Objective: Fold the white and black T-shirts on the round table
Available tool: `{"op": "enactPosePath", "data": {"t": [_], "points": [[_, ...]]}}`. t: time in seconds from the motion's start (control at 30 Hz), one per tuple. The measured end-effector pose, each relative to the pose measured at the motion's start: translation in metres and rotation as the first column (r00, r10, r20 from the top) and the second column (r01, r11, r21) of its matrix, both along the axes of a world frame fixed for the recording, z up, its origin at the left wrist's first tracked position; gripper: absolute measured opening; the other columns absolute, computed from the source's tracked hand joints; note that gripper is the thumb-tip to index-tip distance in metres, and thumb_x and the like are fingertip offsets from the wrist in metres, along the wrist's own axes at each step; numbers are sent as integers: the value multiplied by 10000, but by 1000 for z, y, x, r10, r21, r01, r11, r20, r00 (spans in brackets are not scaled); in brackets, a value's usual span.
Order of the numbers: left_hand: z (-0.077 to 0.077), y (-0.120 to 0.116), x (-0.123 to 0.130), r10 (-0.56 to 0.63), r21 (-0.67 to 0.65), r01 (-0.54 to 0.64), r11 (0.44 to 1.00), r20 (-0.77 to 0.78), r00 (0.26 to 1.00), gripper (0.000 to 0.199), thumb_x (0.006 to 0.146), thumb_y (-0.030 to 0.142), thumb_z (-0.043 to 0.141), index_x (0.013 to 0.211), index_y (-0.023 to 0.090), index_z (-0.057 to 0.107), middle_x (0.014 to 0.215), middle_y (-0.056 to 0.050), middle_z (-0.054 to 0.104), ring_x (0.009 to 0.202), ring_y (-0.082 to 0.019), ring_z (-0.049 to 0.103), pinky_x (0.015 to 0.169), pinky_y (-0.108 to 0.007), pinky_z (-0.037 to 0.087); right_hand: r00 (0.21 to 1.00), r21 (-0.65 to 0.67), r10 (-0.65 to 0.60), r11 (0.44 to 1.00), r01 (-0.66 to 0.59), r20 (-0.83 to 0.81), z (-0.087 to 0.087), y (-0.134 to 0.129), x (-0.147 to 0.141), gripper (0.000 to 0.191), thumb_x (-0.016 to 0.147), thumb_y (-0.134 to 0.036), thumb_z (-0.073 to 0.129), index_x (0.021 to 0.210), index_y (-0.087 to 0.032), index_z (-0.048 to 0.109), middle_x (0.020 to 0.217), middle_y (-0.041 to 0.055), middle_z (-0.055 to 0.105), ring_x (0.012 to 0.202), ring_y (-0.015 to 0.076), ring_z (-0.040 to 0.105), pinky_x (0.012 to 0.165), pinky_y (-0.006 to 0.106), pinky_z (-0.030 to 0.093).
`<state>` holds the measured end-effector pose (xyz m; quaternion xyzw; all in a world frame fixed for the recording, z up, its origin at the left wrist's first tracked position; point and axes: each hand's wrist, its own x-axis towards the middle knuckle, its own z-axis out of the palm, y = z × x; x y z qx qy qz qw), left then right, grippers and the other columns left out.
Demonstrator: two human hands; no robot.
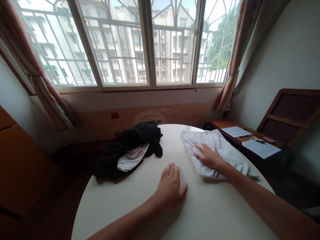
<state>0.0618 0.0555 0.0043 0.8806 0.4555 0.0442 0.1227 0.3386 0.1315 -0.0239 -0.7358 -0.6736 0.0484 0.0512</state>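
Observation:
My left hand [171, 185] lies flat on the cream round tabletop [212, 213], touching nothing else, with its fingers spread. My right hand [208, 156] rests palm down on a crumpled white cloth garment [220, 156] at the table's right side. A black garment [130, 146] lies in a heap at the table's left edge, with a pale lining or white piece [132, 157] showing in its fold. Its underside is hidden, and it sits just beyond my left hand, not touching it.
A wooden desk [232, 128] on the right holds white papers [261, 148] and small items, with a wooden-framed chair back [287, 113] behind it. A large cardboard panel [142, 116] stands below the barred window [147, 43]. An orange-brown cabinet [22, 163] stands at the left.

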Motion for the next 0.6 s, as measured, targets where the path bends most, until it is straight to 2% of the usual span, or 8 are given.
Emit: {"op": "enactPosePath", "data": {"t": [0.1,0.47,0.6], "points": [[-1,0,0,-4,9,4,1000,11,1000,778,999,484,413,1612,8,354,1706,-260,222,1607,-383,149,1303,-547,166,1000,1,10,1000,-10,4,-1,5,9,650,1068,-558,343,1657,-285,327,1728,162,262,1595,340,224,1223,701,142],[1,-3,5,8,7,-8,1000,-23,1000,770,992,451,422,1604,-12,355,1701,-273,225,1606,-397,144,1304,-558,155,999,-12,54,998,-54,-2,-1,11,10,663,1071,-553,336,1671,-275,290,1740,147,232,1607,320,190,1242,658,114],[0,-2,4,5,25,-5,1000,1,1000,743,974,456,469,1573,21,418,1681,-258,307,1587,-399,227,1287,-567,213,997,49,71,996,-70,-23,-4,13,11,655,1060,-544,368,1646,-251,355,1713,152,307,1592,327,235,1245,637,138]]}}
